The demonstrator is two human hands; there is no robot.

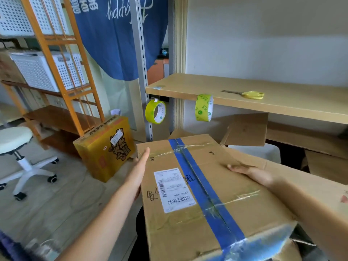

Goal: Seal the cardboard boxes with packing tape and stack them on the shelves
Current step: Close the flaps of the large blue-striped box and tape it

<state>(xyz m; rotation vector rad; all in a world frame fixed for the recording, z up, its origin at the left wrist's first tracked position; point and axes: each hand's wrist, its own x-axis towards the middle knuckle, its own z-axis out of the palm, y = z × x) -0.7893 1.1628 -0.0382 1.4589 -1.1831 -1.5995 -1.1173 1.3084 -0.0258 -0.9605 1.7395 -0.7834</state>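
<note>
A large brown cardboard box (pixel 211 187) fills the lower middle, with a blue tape strip (pixel 203 185) along its top seam and a white shipping label (pixel 174 189). My left hand (pixel 140 170) presses flat against the box's left side with straight fingers. Over on the box's right edge, my right hand (pixel 248 172) holds the box, fingers on the top face. Two yellow-green tape rolls hang at the shelf's front edge: one (pixel 155 112) at the left corner, one (pixel 204 107) further right.
Yellow-handled scissors (pixel 250 94) lie on the cardboard-coloured shelf (pixel 188 85). More cardboard boxes (pixel 246 129) sit under it. A yellow printed box (pixel 105 147) stands on the floor by an orange rack (pixel 62 72) with white baskets. A white stool (pixel 17 140) is at left.
</note>
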